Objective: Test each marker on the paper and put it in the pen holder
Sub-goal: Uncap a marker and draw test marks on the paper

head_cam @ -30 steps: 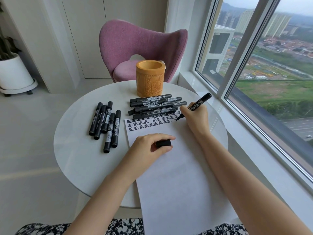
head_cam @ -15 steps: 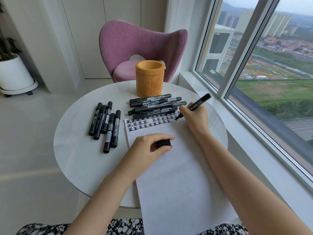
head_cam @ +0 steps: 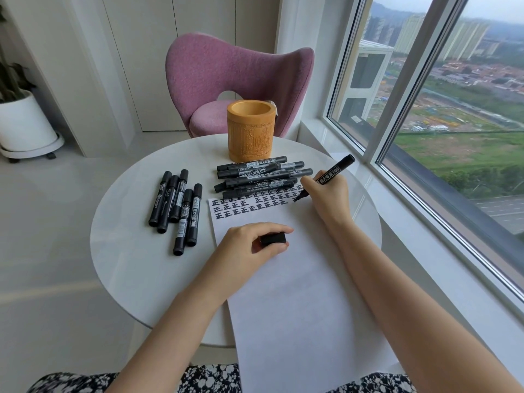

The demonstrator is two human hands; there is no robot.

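Gripping "700" marker (head_cam: 332, 175) — right hand (head_cam: 330, 201), left hand (head_cam: 246, 252) pinching cap (head_cam: 272, 239), 正-marked paper (head_cam: 297, 302)

Setting, as I see it: high-rise home nook. Pink upholstered chair (head_cam: 238, 80), round white table (head_cam: 127, 251), potted plant (head_cam: 19, 109), big window (head_cam: 439, 109) over city blocks.

marker (head_cam: 336, 171) tip edged slightly left, lower

Held marker (head_cam: 336, 173) label: "大容量 700"; piled markers (head_cam: 255, 177): "700"; paper (head_cam: 297, 293) top rows: repeated "正"
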